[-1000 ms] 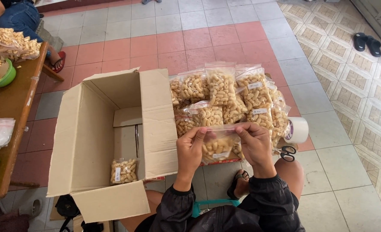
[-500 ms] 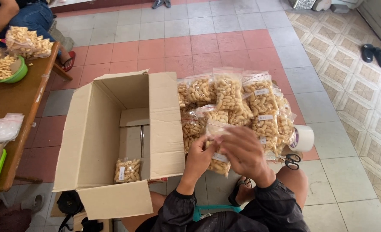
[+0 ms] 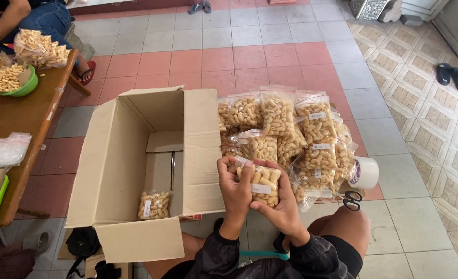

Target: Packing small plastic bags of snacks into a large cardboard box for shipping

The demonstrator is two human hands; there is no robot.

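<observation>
Tiled floor (image 3: 270, 51), hands (image 3: 257, 199) cupping snack bag (image 3: 262, 186)

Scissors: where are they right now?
In the head view the scissors lie on the tiled floor at the person's right, just below the roll of tape and beside the pile of snack bags.

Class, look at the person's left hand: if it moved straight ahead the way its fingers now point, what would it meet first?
The left hand already grips the small snack bag. Straight on, it would probably meet the heap of snack bags on the floor beside the cardboard box, though depth is unclear.
</observation>
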